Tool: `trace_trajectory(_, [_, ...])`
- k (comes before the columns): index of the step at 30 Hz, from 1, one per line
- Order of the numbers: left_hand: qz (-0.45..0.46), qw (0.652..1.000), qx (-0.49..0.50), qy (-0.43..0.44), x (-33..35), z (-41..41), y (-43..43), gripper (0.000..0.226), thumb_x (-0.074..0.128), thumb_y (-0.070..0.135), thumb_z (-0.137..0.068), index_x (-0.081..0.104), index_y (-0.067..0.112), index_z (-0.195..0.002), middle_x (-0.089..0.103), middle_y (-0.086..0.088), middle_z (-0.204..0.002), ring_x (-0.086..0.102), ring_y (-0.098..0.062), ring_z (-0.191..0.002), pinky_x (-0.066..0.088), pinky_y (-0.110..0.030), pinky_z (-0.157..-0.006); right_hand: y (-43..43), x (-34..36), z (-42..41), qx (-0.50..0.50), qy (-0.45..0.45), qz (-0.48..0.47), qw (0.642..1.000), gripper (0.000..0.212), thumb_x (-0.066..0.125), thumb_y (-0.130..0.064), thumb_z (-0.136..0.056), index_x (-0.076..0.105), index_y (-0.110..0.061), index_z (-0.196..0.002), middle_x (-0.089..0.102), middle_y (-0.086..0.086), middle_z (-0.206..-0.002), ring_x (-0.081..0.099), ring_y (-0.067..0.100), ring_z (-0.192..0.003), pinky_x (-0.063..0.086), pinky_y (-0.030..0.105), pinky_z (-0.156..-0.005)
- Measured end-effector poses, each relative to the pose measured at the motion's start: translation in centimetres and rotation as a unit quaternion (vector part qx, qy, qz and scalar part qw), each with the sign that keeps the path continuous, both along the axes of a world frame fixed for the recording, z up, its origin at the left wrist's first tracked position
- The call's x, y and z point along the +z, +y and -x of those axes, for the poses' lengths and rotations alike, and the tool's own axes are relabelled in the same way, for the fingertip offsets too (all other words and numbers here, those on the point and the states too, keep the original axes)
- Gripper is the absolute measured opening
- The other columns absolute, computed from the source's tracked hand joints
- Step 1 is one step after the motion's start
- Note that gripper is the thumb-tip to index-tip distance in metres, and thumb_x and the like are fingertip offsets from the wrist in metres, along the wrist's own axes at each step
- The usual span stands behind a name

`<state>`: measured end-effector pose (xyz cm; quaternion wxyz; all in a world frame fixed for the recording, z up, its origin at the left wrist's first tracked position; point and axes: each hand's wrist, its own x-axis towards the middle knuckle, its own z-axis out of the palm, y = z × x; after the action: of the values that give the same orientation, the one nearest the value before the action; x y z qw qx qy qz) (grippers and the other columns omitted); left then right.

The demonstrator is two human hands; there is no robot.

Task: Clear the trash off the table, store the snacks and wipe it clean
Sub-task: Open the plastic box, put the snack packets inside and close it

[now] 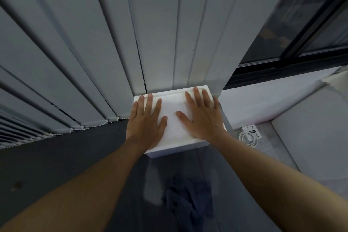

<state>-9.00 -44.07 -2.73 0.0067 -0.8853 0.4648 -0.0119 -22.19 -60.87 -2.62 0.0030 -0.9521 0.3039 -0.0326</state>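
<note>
my left hand (146, 121) and right hand (202, 117) press flat, fingers spread, on the white box (174, 126); the blue cloth (190, 199) lies nearer me on the dark table (56, 156), wiping seemingly left.

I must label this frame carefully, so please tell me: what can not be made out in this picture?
Head view only.
1. Contents of the white box: hidden by its lid, where the left hand and the right hand lie flat.
2. Dark cloth on the table: blurred, folds unclear.
3. Power strip at right: too small, markings unreadable.
4. Outside the window: lost in dark reflections.
</note>
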Motion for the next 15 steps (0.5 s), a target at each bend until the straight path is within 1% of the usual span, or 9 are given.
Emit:
trace_trajectory(2, [-0.008,1.0,0.001,0.004,-0.01,-0.09,0.01,0.079,-0.001,0.062,-0.093,0.01,0.021,-0.16,0.003,-0.013,-0.167,0.001,-0.034,-0.154,0.004,-0.047,-0.125,0.06,0.06,-0.11,0.003,-0.005,0.0,1.0,0.086,0.015,-0.081,-0.088,0.015,-0.029,-0.156,0.009,0.004,-0.166,0.01,0.032,-0.151,0.014,0.056,-0.12])
trace_trajectory(5, [0.003,1.0,-0.017,-0.008,0.27,0.03,-0.09,0.079,0.006,0.063,-0.095,0.01,0.017,-0.159,0.005,-0.014,-0.167,0.004,-0.033,-0.154,0.008,-0.049,-0.125,0.11,-0.01,-0.13,0.019,0.008,0.003,1.0,0.085,0.011,-0.082,-0.087,0.019,-0.03,-0.154,0.012,0.003,-0.166,0.015,0.031,-0.15,0.015,0.059,-0.118])
trace_trajectory(6, [0.001,0.999,-0.031,-0.011,0.29,0.08,-0.17,0.078,0.008,0.063,-0.096,0.011,0.017,-0.159,0.006,-0.013,-0.167,0.005,-0.032,-0.154,0.01,-0.05,-0.124,0.08,0.05,-0.14,0.016,0.005,0.001,1.0,0.086,0.011,-0.082,-0.087,0.019,-0.029,-0.154,0.012,0.002,-0.166,0.015,0.031,-0.15,0.015,0.059,-0.118])
trace_trajectory(9, [-0.025,0.998,-0.055,-0.008,0.19,0.0,-0.3,0.077,0.004,0.062,-0.096,0.009,0.019,-0.159,0.008,-0.005,-0.168,0.006,-0.03,-0.154,0.01,-0.052,-0.123,0.11,0.11,-0.17,0.005,0.001,0.003,1.0,0.088,0.013,-0.084,-0.087,0.017,-0.029,-0.156,0.01,0.003,-0.166,0.012,0.031,-0.151,0.011,0.058,-0.12])
trace_trajectory(15, [-0.031,0.999,-0.036,-0.014,0.12,-0.01,-0.32,0.081,0.003,0.066,-0.094,0.009,0.018,-0.159,0.004,-0.005,-0.168,0.003,-0.032,-0.154,0.006,-0.058,-0.122,0.01,-0.02,-0.24,0.01,0.008,0.005,1.0,0.089,0.008,-0.084,-0.087,0.02,-0.028,-0.155,0.012,0.005,-0.166,0.013,0.031,-0.151,0.011,0.056,-0.12])
